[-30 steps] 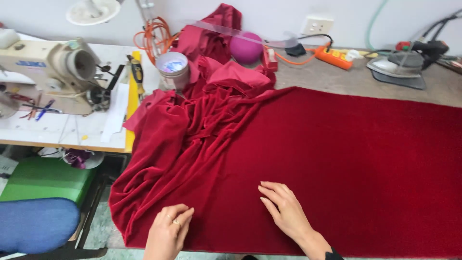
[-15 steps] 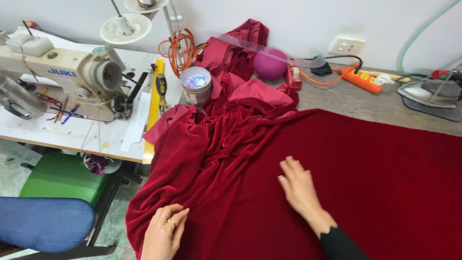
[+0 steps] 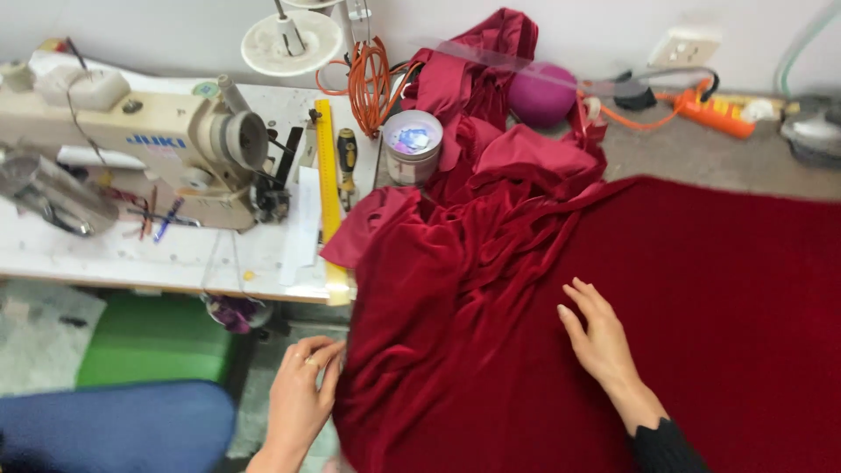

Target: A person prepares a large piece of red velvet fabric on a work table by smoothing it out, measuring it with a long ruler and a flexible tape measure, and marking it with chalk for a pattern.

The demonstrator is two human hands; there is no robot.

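Observation:
A large piece of dark red velvet fabric point(image 3: 683, 289) lies spread over the table, bunched into folds on its left side and hanging over the edge. My right hand point(image 3: 597, 340) rests flat on the cloth with fingers spread, just right of the folds. My left hand point(image 3: 302, 394) is at the hanging left edge of the fabric, fingers curled against it; whether it pinches the cloth is unclear.
A cream sewing machine point(image 3: 131, 149) stands on the white table at left, with a yellow ruler point(image 3: 328, 175), a screwdriver point(image 3: 348, 158) and a round tin point(image 3: 412, 144) beside it. Orange cable point(image 3: 372, 74), a purple ball point(image 3: 543, 96) and a blue chair seat point(image 3: 114, 425) lie around.
The view has swung to the left, bringing the sewing machine more into frame. My right hand slid up and to the right over the cloth; my left hand stays at the fabric's edge.

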